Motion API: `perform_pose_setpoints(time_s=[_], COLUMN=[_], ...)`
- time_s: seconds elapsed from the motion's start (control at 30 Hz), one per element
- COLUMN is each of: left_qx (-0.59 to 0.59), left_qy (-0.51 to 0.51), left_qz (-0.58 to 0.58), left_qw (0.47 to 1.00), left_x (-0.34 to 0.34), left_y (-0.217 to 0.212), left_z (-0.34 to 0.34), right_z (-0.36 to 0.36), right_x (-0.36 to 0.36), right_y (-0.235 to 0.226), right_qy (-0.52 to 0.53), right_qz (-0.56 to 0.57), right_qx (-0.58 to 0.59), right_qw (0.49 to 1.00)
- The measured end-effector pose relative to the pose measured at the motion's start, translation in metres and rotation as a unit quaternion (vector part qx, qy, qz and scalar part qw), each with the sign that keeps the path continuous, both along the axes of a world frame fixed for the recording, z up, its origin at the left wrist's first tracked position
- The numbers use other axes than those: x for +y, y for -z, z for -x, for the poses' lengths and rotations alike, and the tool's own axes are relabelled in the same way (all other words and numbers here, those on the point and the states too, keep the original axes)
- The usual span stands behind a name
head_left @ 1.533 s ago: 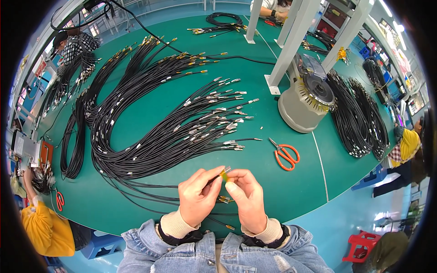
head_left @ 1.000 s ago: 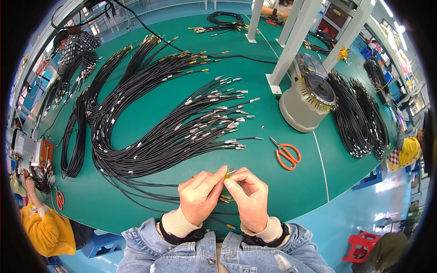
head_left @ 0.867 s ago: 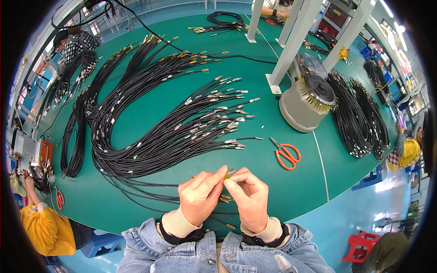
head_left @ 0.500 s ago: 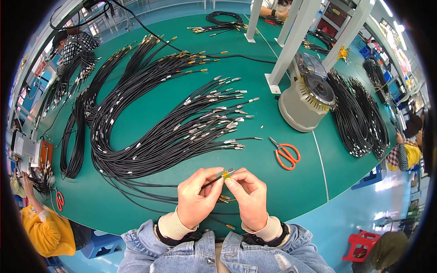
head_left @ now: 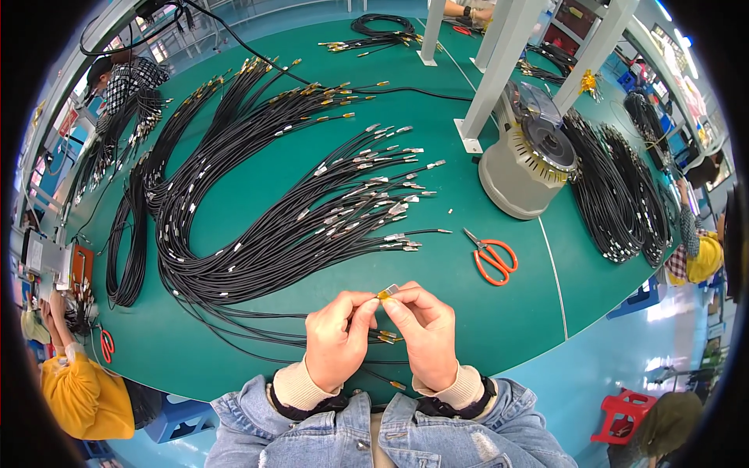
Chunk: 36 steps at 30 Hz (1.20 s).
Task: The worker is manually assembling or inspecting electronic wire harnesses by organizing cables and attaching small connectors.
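Close in front of my body, my left hand (head_left: pixel 335 337) and my right hand (head_left: pixel 426 335) meet at the end of a black cable. Thumb and fingertips of both hands pinch it around a small piece of yellow tape (head_left: pixel 383 296). A silvery metal connector (head_left: pixel 392 288) sticks up beside the tape, and the fingers cover most of the cable behind it. Below my hands lie several cable ends with yellow-wrapped tips (head_left: pixel 386 337). Ahead and to the left spreads a large bundle of black cables (head_left: pixel 257 265) with bare metal tips.
Orange-handled scissors (head_left: pixel 495 263) lie on the green table (head_left: pixel 437 273), right of my hands. Behind them stands a round grey tape dispenser (head_left: pixel 521 175) by white metal posts (head_left: pixel 493 86). More cable bundles (head_left: pixel 605 195) lie at the right. A co-worker in yellow (head_left: pixel 86 398) sits at the left.
My fingers have closed in on the yellow tape, and the stretch of cable seen between my hands is now mostly covered. The connector has turned slightly. The view has shifted a little.
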<state>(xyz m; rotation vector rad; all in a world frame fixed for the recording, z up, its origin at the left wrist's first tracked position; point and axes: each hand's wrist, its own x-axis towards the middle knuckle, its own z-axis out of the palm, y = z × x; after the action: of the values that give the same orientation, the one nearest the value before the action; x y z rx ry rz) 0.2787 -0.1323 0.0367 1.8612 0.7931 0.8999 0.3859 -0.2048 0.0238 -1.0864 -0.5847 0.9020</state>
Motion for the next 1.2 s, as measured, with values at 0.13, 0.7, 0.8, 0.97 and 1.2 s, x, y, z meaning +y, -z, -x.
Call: perform_pose_setpoints(time_s=[0.13,0.7,0.8,0.97,1.2], left_qx=[-0.001,0.011,-0.019,-0.010,-0.019], left_qy=[0.005,0.022,0.061,0.118,0.203], left_qz=[-0.005,0.025,0.121,0.201,0.268], left_qw=[1.000,0.999,0.991,0.972,0.941], left_x=[0.000,0.001,0.004,0.013,0.020], left_y=[0.000,0.005,0.003,-0.003,-0.001], left_z=[0.000,0.004,0.005,0.009,0.014], right_z=[-0.001,-0.002,-0.003,-0.006,-0.017], right_x=[0.000,-0.002,-0.001,-0.001,0.001], right_y=[0.000,0.003,0.007,0.007,0.009], right_qy=[-0.003,0.014,0.030,0.008,-0.038], right_qz=[0.001,0.012,-0.005,-0.005,-0.011], right_qx=[0.003,-0.091,-0.129,-0.085,-0.110], right_qw=[1.000,0.996,0.991,0.996,0.993])
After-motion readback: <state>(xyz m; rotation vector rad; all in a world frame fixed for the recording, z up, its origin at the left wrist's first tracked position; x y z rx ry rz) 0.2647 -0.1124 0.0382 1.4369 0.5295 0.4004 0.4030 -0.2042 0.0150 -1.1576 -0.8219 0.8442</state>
